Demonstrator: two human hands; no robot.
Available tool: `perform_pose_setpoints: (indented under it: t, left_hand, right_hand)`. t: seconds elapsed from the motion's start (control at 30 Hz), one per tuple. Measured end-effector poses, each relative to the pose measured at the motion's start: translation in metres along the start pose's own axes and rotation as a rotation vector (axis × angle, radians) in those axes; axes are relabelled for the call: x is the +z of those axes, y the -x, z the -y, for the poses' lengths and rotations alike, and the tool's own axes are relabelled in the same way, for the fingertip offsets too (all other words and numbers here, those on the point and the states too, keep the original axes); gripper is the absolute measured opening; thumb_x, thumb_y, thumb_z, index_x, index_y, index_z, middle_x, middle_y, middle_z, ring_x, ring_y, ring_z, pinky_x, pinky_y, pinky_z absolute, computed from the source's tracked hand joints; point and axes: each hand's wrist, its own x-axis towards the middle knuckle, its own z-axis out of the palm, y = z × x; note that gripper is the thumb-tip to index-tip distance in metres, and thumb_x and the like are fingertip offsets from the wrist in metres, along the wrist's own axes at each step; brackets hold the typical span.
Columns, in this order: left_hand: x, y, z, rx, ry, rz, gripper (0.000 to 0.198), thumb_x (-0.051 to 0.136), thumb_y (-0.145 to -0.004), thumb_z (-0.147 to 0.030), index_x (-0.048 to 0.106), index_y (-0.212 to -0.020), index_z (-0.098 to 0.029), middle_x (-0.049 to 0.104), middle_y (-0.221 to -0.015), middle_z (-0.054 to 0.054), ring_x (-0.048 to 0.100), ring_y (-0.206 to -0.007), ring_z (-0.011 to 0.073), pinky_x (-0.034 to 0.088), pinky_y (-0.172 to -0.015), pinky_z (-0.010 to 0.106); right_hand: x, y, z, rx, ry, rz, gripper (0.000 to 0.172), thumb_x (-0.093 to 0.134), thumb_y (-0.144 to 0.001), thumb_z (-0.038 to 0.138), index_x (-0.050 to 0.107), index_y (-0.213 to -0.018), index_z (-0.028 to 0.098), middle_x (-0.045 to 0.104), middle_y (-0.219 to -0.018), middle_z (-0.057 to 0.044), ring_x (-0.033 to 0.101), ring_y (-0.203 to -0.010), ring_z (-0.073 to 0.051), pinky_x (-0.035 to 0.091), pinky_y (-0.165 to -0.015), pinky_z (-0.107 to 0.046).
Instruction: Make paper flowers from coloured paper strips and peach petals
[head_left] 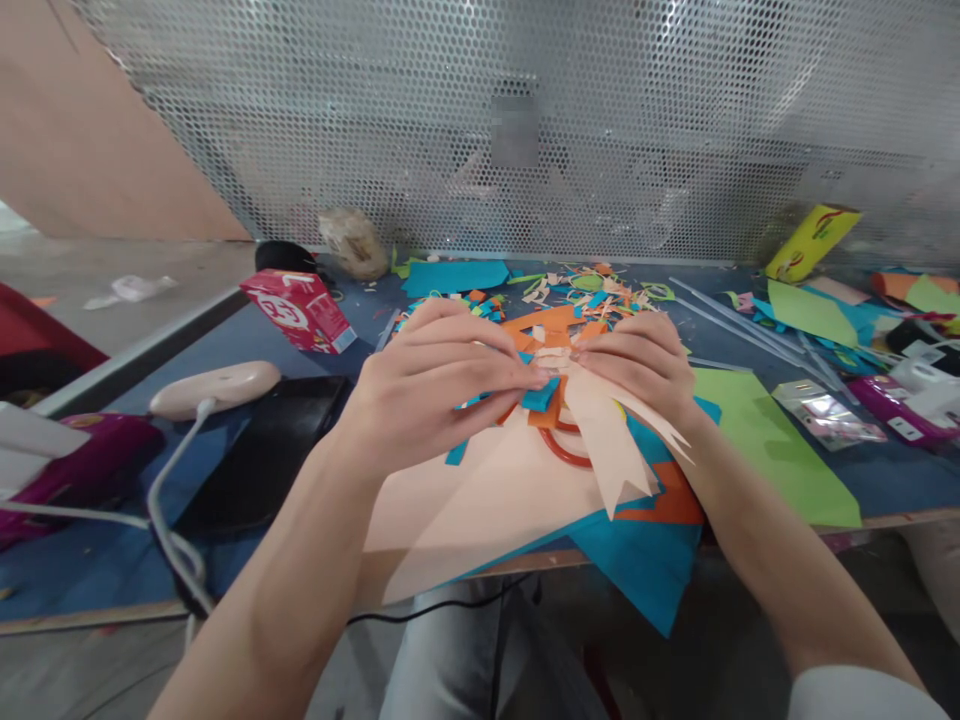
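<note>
My left hand [435,375] and my right hand [641,360] meet over the middle of the table, fingertips pinched together on a small craft piece of peach paper strips [611,440] with blue and orange bits [541,398]. The peach strips fan down and right from my right hand, ending in pointed tips. Below the hands lie a peach sheet [480,510], a blue sheet [637,570] overhanging the table's front edge, orange paper [671,500] and red scissor handles [562,450], partly hidden.
A green sheet [772,440] lies right. Paper scraps [592,285] litter the far middle. A red carton [300,310], a cream glue gun [214,388] with its cord, a black pad [262,450], a yellow box [810,242], plastic packets [825,415]. A perforated metal screen [525,120] stands behind.
</note>
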Motion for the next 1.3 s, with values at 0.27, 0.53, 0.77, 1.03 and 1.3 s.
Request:
perform_pose_setpoints:
  t: [0.27, 0.53, 0.77, 1.03, 1.3]
  left_hand:
    - [0.003, 0.002, 0.002, -0.017, 0.020, -0.030, 0.027, 0.062, -0.071, -0.010, 0.065, -0.090, -0.029, 0.072, -0.082, -0.002, 0.067, -0.080, 0.0161, 0.052, -0.070, 0.030]
    - [0.003, 0.006, 0.006, -0.450, 0.198, -0.067, 0.013, 0.062, -0.077, -0.024, 0.068, -0.088, -0.023, 0.071, -0.082, 0.002, 0.064, -0.085, 0.0182, 0.051, -0.082, 0.033]
    - [0.012, 0.006, 0.016, -0.659, 0.837, -0.057, 0.045, 0.052, -0.081, -0.050, 0.059, -0.114, -0.020, 0.061, -0.118, 0.012, 0.062, -0.101, 0.0236, 0.053, -0.077, 0.032]
    - [0.028, 0.011, 0.017, -0.703, 0.733, -0.087, 0.035, 0.072, -0.067, -0.028, 0.066, -0.100, -0.019, 0.068, -0.105, 0.007, 0.065, -0.092, 0.0184, 0.053, -0.080, 0.028]
    - [0.037, 0.011, 0.014, -0.706, 0.610, -0.189, 0.033, 0.072, -0.068, -0.028, 0.065, -0.098, -0.018, 0.070, -0.086, 0.005, 0.065, -0.080, 0.0145, 0.052, -0.078, 0.027]
  right_hand:
    - [0.002, 0.005, -0.004, 0.007, -0.063, 0.032, 0.025, 0.054, -0.084, 0.018, 0.059, -0.107, 0.028, 0.069, -0.098, 0.001, 0.059, -0.091, -0.015, 0.047, -0.079, -0.032]
    - [0.006, 0.000, -0.003, 0.176, -0.404, 0.114, 0.017, 0.047, -0.088, 0.024, 0.062, -0.097, 0.024, 0.069, -0.090, -0.001, 0.061, -0.084, -0.015, 0.048, -0.080, -0.033]
    - [0.015, 0.005, 0.002, 0.618, -0.453, 0.343, 0.014, 0.060, -0.078, 0.037, 0.065, -0.077, 0.024, 0.068, -0.082, -0.002, 0.063, -0.080, -0.018, 0.052, -0.072, -0.031]
    - [0.018, 0.000, 0.010, 1.145, -0.508, 0.382, 0.023, 0.066, -0.067, 0.043, 0.069, -0.078, 0.022, 0.072, -0.084, -0.003, 0.066, -0.084, -0.022, 0.051, -0.081, -0.036]
    - [0.020, 0.002, 0.012, 1.182, -0.577, 0.331, 0.023, 0.069, -0.062, 0.042, 0.071, -0.076, 0.023, 0.073, -0.083, -0.002, 0.068, -0.084, -0.024, 0.054, -0.078, -0.037]
